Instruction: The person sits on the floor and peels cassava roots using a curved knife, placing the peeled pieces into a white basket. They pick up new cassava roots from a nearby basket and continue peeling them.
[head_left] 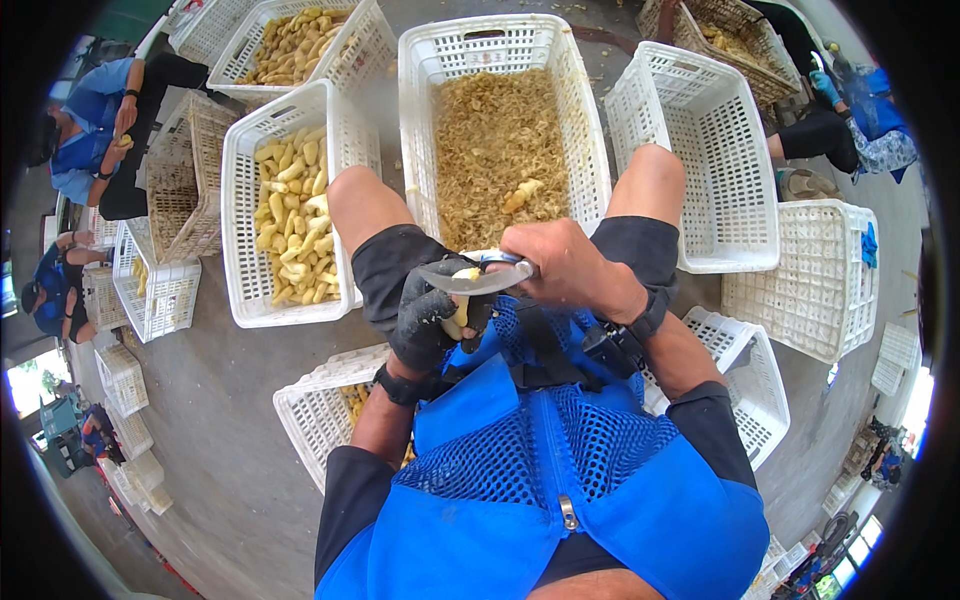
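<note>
My left hand (428, 318), in a dark glove, is closed around a pale yellow, finger-long root (461, 312) that looks like a partly peeled tuber. My right hand (572, 265) is bare and grips a curved metal knife (490, 281). Its blade lies across the upper part of the root, in front of the left hand's fingers; the handle is mostly hidden in my fist. Both hands are held close together above my lap. Just beyond them stands a white crate (418, 130) with brown peelings (500, 140) and one yellow root piece (522, 194) on top.
At the left, a white crate (238, 190) holds many pale yellow roots; a farther crate (370, 50) holds browner ones. A deep white crate (715, 170) stands at the right, with stacked crates (800, 285) beside it. People in blue work around the far left and right.
</note>
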